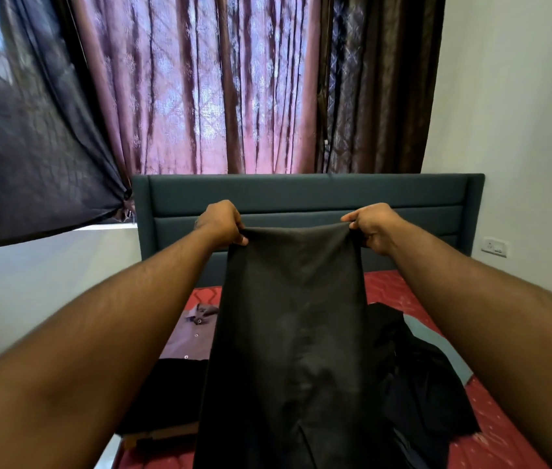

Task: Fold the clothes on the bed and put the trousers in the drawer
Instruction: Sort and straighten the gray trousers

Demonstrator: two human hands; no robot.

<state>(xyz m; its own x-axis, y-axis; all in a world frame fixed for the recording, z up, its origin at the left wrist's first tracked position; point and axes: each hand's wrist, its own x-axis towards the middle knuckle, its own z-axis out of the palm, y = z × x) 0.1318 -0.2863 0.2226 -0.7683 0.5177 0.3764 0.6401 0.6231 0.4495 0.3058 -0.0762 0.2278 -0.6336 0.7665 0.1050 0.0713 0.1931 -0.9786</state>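
Left hand: We see the left hand (221, 222) up in the air with its fingers curled tight round one top corner of the dark trousers (293, 333).
Right hand: The right hand (374, 226) is up at the same height. Its thumb and fingers pinch the other top corner.
Grip: Both hands are closed on the cloth, and the top edge is pulled almost straight between them, with a small dip in the middle.
Trousers: They hang straight down from the two hands, like a long dark sheet. The bottom part runs out of the picture, so we cannot tell where it ends.
Bed: Under the hanging cloth we see the red bed (501, 431).
Purple shirt: Below the left hand and just beside the hanging cloth, a purple shirt (186, 340) with small buttons lies flat on the bed.
Dark clothes: Below the right hand, a heap of dark clothes (416, 377) lies on the bed. It seems to touch the hanging trousers, but we cannot tell for sure.
Headboard: Behind both hands stands a blue-grey headboard (308, 194).
Curtains: Above the hands hang pink and brown curtains (200, 86).
Wall: Far out past the right hand we see a white wall switch (494, 247).
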